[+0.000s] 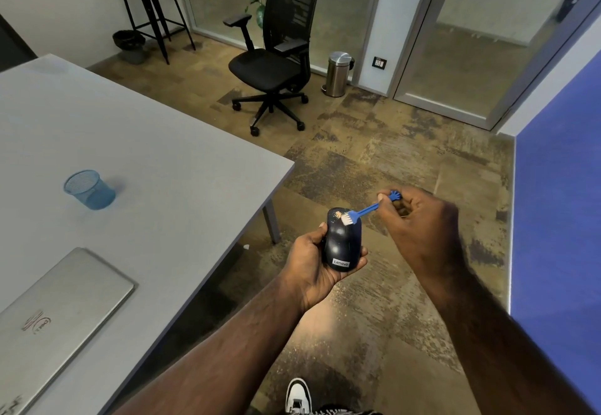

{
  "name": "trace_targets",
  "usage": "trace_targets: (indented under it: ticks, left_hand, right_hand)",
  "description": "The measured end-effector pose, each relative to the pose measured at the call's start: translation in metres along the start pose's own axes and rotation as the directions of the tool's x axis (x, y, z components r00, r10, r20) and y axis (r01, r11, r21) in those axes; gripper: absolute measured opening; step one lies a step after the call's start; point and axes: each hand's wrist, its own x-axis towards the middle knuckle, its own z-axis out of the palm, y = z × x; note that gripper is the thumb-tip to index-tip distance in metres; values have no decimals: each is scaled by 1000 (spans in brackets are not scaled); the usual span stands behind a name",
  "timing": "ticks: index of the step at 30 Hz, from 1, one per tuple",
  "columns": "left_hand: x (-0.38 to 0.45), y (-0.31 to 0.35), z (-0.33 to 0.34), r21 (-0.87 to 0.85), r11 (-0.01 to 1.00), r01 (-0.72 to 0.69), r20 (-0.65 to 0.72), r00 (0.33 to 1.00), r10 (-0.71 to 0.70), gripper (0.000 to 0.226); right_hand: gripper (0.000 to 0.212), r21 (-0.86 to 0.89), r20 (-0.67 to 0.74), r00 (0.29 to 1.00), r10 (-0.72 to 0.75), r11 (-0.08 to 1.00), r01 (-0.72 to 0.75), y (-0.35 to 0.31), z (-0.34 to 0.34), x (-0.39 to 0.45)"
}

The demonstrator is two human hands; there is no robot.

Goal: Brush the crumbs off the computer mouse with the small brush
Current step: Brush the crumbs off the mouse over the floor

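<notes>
1. Grey and matte, the table is a broad flat slab with a square corner and a metal leg under its right edge; its left and near sides are cut off by the frame.
2. Mottled brown carpet tiles cover the floor, rough and patchy in texture.
3. A black mesh-backed office chair stands on a wheeled star base well beyond the table, near frosted glass panels.
4. A closed silver laptop, smooth metal, lies flat on the near part of the table; its lower corner runs out of view.
5. A blue wire-mesh cup, tapered and round, stands upright on the table, well apart from the laptop.
6. The left hand cradles the computer mouse over the floor just off the table's corner, fingers curled round its sides; the fingertips under it are hidden.
7. The mouse is glossy dark navy, an oval dome with a white-lettered label at its near end.
8. The right hand pinches the small brush by its fan-shaped blue plastic end, fingers clenched round it.
9. The brush's white bristles touch the mouse's far end, beside pale crumbs scattered there; they are too small to count.
</notes>
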Motion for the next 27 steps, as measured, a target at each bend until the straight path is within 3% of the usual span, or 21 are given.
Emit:
trace_targets:
  ticks: [9,15,18,22,27]
  left_hand:
    - [3,0,-3,-7,1000,16,9,1000,-16,53]
    - [2,1,-2,-15,1000,6,18,1000,-6,54]
    - [2,1,-1,-10,1000,4,24,1000,-4,54]
    - [1,-2,1,-19,1000,21,24,999,-21,54]
    - [0,-3,1,-12,1000,18,31,999,-18,53]
  right_hand:
    - [17,-69,-48,996,71,995,-74,25,1,17]
    - [13,188,10,983,181,965,-180,19,-5,12]
    - [12,178,44,977,207,961,-211,21,-3,7]
    - [14,126,-20,965,261,958,-257,28,-4,13]
    - [10,203,12,967,256,946,-253,22,-7,12]
